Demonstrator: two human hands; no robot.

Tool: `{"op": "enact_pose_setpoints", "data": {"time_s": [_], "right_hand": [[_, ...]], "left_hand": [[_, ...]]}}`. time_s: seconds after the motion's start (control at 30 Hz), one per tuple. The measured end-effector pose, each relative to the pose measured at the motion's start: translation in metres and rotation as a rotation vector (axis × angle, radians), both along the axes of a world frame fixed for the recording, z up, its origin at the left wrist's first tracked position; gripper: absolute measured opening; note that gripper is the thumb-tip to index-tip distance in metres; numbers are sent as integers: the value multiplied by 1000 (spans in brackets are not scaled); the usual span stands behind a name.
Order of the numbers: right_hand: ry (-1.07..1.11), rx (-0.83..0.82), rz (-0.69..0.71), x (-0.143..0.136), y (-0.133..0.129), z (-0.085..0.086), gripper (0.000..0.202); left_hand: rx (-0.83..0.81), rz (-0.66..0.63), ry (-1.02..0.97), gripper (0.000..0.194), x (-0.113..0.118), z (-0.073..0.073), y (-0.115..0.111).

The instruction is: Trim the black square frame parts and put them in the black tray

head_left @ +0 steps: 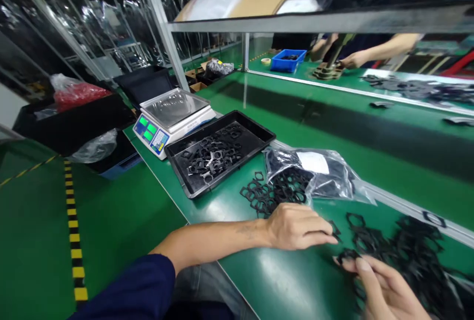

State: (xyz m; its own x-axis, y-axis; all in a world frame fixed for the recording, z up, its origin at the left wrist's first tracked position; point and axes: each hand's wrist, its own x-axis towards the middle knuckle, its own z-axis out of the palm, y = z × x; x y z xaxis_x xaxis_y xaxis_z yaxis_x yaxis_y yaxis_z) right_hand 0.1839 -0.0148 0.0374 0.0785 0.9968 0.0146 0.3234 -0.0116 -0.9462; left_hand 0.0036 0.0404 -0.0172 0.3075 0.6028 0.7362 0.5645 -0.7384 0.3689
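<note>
My left hand [296, 226] reaches across the green bench with its fingers closed in a pinch. A thin black ring-shaped part [335, 228] shows at those fingertips. Close by on the right, my right hand [388, 285] pinches another black ring-shaped part [347, 255] between thumb and fingers. A heap of similar black parts [414, 256] spreads beside and beyond my right hand, somewhat blurred. More flat black rings [262, 194] lie loose behind my left hand, next to a clear plastic bag [333, 174] with a white label and dark contents.
A black tray [179, 174] holding several dark parts stands left of the loose rings. Behind it is a digital scale [174, 112] with green displays. Across the bench, another person's hand [355, 59] works near a metal fixture [328, 70] and a blue bin [287, 65]. A shelf rail [314, 22] runs overhead.
</note>
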Motion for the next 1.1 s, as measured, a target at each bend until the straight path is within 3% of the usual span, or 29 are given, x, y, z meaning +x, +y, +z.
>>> {"op": "enact_pose_setpoints", "data": {"time_s": [0.23, 0.4, 0.6, 0.87, 1.1], "right_hand": [[-147, 268, 84, 7, 1, -6, 22], [69, 91, 38, 2, -2, -5, 20], [352, -75, 59, -3, -6, -10, 35], [408, -155, 95, -5, -8, -16, 40], [387, -150, 182, -6, -12, -18, 39]], "left_hand": [[-25, -82, -139, 21, 3, 12, -22], [-44, -42, -246, 21, 5, 26, -34], [-98, -74, -297, 15, 3, 27, -40], [-163, -124, -266, 8, 2, 25, -45], [-247, -48, -236, 11, 2, 24, -43]]}}
